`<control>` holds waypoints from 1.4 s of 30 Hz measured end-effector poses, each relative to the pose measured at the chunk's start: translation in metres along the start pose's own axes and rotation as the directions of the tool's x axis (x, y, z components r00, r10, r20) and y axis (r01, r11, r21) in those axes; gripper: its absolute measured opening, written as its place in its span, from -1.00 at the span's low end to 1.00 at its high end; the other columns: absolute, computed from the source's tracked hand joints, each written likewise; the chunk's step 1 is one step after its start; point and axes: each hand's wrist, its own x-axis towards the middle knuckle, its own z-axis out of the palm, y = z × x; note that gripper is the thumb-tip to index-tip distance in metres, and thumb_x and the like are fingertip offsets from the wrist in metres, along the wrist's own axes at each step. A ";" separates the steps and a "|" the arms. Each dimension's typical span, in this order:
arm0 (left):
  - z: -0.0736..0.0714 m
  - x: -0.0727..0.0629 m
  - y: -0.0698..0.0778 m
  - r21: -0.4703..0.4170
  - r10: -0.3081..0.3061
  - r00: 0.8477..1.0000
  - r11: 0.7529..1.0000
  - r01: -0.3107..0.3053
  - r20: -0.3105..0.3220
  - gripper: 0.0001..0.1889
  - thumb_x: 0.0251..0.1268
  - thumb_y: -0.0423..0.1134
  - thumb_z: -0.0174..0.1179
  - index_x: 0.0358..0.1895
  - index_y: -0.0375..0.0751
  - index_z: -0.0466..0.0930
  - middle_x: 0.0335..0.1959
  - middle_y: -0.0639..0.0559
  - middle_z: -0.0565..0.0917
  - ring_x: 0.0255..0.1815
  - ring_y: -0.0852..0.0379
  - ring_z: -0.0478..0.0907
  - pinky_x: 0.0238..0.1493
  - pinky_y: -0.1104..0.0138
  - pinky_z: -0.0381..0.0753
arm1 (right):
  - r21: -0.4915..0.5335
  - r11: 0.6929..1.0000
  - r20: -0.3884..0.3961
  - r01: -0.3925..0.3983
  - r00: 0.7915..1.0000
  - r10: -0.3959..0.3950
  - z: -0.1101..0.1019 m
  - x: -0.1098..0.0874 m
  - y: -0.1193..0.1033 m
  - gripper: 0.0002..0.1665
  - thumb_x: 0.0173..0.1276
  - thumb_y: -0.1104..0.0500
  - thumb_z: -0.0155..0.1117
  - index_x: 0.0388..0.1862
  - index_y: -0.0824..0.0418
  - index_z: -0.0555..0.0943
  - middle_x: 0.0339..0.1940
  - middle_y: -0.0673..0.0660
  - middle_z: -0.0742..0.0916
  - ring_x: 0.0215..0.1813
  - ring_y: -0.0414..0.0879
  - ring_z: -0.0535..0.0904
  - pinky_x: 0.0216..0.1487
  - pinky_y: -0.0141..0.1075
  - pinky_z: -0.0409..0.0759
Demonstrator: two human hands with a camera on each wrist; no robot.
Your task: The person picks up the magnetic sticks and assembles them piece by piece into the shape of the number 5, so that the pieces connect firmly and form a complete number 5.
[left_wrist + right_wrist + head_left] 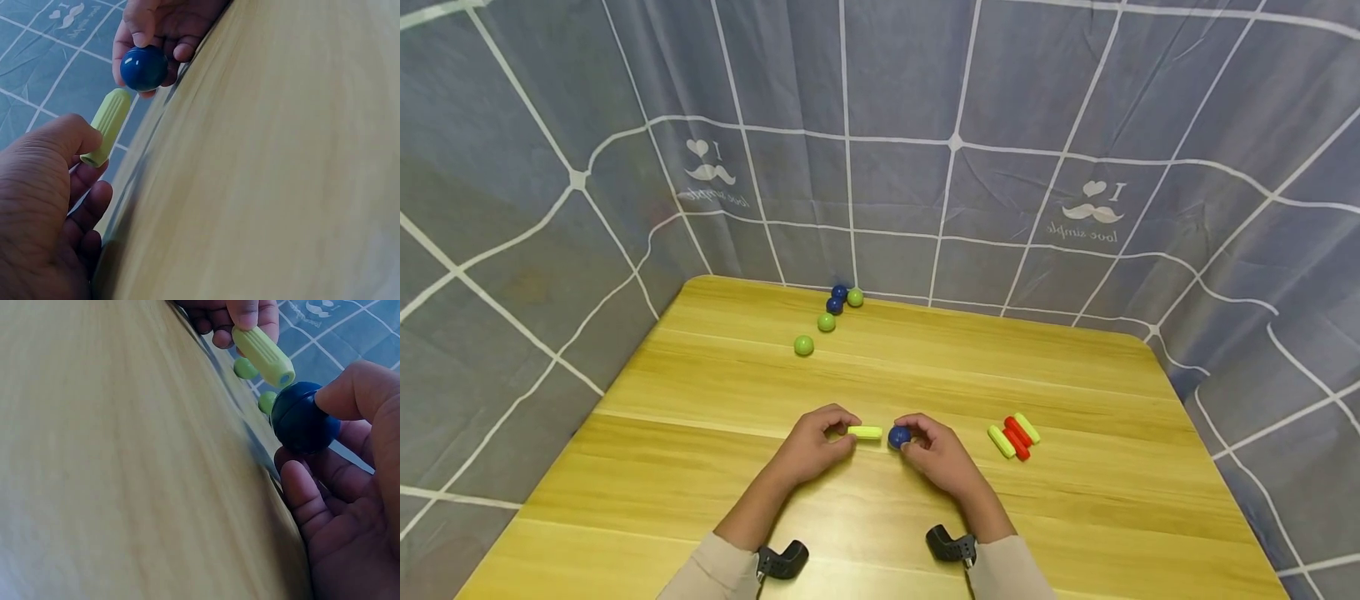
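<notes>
Between thumb and fingers my left hand (pixel 811 443) pinches a yellow-green ribbed stick (pixel 866 432) by one end. The stick points toward the other hand, and the right wrist view shows a small hole in its free end (pixel 285 379). My right hand (pixel 942 454) holds a glossy dark blue ball (pixel 898 437) between thumb and fingers. A narrow gap separates stick and ball in the head view. Seen from the left wrist, the blue ball (pixel 144 68) sits just beyond the tip of the stick (pixel 107 125).
Two yellow-green sticks (pixel 1001 442) and two red sticks (pixel 1018 437) lie side by side to the right on the wooden table (pixel 925 358). Toward the back left are several balls, green (pixel 803 345) and blue (pixel 834 305). A grey checked curtain (pixel 902 183) surrounds the table's far sides.
</notes>
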 end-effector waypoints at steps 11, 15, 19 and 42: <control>0.005 0.001 0.004 0.015 0.001 1.000 1.000 -0.001 0.023 -0.82 0.21 -0.40 0.30 -0.14 -0.14 0.73 -0.26 0.17 0.62 -0.22 0.14 0.52 -0.09 0.25 0.55 | 0.021 1.000 0.037 0.001 0.999 -0.002 -0.003 -0.008 -0.033 -0.61 0.33 0.43 0.17 0.14 0.44 0.54 -0.10 0.27 0.67 -0.38 -0.17 0.47 -0.32 -0.38 0.47; 0.007 0.001 0.005 0.025 -0.004 1.000 1.000 0.004 0.030 -0.83 0.21 -0.40 0.30 -0.14 -0.17 0.73 -0.31 0.19 0.58 -0.25 0.13 0.51 -0.11 0.27 0.53 | 0.023 1.000 0.018 -0.004 1.000 0.003 0.000 -0.004 -0.016 -0.61 0.33 0.43 0.17 0.15 0.39 0.55 -0.09 0.23 0.67 -0.36 -0.17 0.47 -0.32 -0.38 0.47; 0.008 0.001 0.005 0.038 0.000 1.000 0.999 -0.001 0.016 -0.82 0.20 -0.41 0.30 -0.14 -0.18 0.73 -0.35 0.21 0.55 -0.27 0.14 0.49 -0.14 0.28 0.52 | 0.027 1.000 0.005 -0.006 1.000 0.006 0.002 -0.001 0.000 -0.60 0.33 0.39 0.22 0.15 0.27 0.58 -0.09 0.17 0.68 -0.35 -0.14 0.49 -0.32 -0.38 0.49; 0.006 0.000 0.000 -0.033 0.010 0.998 0.999 -0.012 -0.066 -0.81 0.24 -0.38 0.32 -0.09 -0.26 0.70 -0.29 0.16 0.64 -0.27 0.18 0.57 -0.15 0.28 0.58 | -0.026 1.000 0.026 0.012 1.000 -0.011 -0.001 -0.010 -0.037 -0.66 0.36 0.37 0.27 0.11 0.36 0.56 -0.10 0.23 0.67 -0.24 -0.09 0.53 -0.21 -0.37 0.53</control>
